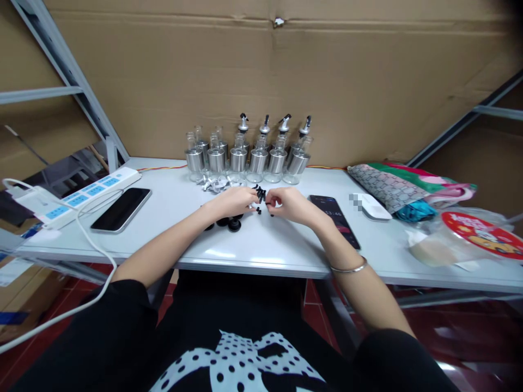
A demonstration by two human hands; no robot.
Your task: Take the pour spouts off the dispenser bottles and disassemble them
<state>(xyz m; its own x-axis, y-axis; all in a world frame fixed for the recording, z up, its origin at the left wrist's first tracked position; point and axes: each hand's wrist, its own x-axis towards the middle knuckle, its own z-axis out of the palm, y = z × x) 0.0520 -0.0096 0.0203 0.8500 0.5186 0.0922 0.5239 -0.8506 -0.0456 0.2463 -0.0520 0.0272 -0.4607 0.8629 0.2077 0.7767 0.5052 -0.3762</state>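
Observation:
My left hand [239,200] is over the middle of the table, fingers pinched around a small pale part that is mostly hidden. Close to its right, my right hand [288,203] has thumb and forefinger closed on a small black piece [268,204], too small to name. Small black parts [260,193] lie in a pile just beyond and between the fingertips. Black round discs [234,224] rest partly under my left forearm. Behind that hand is a heap of silver-grey spout parts [216,184].
Glass bottles with metal sleeves [259,161] stand in rows at the back, several topped with pourers [284,124]. On the left are a phone [121,210] and a power strip [92,195]. On the right are another phone [335,220], a white device [372,207], fabric [388,188] and a lidded cup [437,247].

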